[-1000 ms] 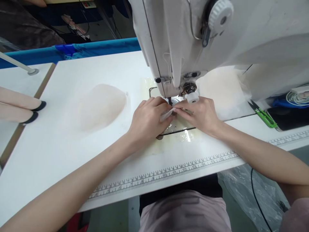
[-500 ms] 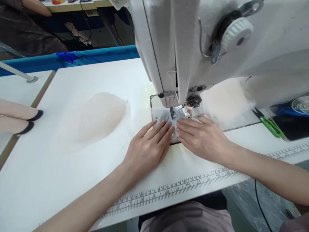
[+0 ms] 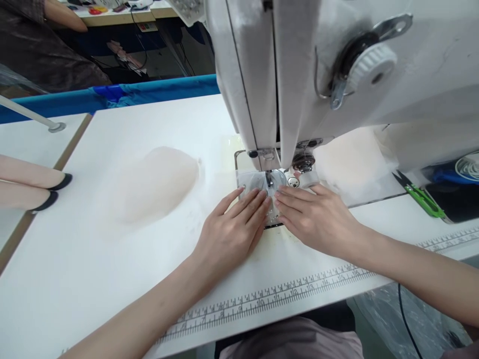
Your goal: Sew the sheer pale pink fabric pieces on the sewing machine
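Note:
My left hand (image 3: 232,229) lies flat on the white table (image 3: 112,279), fingers stretched toward the needle. My right hand (image 3: 316,217) lies flat beside it, fingers pointing left. Both press down on a small sheer white fabric piece (image 3: 254,180) that sits on the metal needle plate under the presser foot (image 3: 268,179) of the white sewing machine (image 3: 299,75). The fingertips of the two hands almost meet just in front of the needle.
A pale peach fabric pile (image 3: 149,184) lies to the left, another (image 3: 348,159) behind the machine to the right. Green thread snips (image 3: 421,197) rest at the right. A printed ruler (image 3: 269,299) runs along the table's front edge. Two beige pieces with black tips (image 3: 33,184) lie at the far left.
One second ago both hands pinched the small piece under the foot. Now they lie flat and open on it, drawn a little toward me. The view has tilted up slightly.

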`<state>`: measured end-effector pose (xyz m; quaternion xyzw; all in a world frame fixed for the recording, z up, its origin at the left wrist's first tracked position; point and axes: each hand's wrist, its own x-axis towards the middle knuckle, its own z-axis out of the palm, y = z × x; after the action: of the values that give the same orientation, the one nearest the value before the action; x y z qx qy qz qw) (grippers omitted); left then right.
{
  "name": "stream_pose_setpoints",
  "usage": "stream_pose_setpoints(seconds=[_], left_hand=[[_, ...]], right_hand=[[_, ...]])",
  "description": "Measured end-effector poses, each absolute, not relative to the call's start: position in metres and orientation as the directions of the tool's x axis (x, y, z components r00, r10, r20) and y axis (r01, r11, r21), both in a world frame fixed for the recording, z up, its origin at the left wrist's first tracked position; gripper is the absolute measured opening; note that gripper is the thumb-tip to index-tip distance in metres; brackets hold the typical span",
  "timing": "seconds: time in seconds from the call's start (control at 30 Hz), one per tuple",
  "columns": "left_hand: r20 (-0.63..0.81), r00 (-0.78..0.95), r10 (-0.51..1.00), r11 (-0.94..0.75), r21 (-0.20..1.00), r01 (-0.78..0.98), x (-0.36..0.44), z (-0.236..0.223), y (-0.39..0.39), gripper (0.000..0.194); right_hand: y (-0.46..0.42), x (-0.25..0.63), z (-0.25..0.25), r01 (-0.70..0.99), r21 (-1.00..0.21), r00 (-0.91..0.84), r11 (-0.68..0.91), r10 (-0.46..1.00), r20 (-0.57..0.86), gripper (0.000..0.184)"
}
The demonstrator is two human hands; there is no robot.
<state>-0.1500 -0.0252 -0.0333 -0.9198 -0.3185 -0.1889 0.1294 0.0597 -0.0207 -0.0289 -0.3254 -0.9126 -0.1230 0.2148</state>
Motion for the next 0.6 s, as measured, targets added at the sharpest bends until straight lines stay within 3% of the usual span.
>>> stream_pose_setpoints(seconds=[0.6], left_hand=[[0.434,0.667,0.605,-0.717,-0.068,0.694,-0.147,-0.033,-0.014,0.030]], right_hand=[[-0.013,0.059,-0.030,0.690,0.064,-0.656,0.721,0.587,0.474,0.026]])
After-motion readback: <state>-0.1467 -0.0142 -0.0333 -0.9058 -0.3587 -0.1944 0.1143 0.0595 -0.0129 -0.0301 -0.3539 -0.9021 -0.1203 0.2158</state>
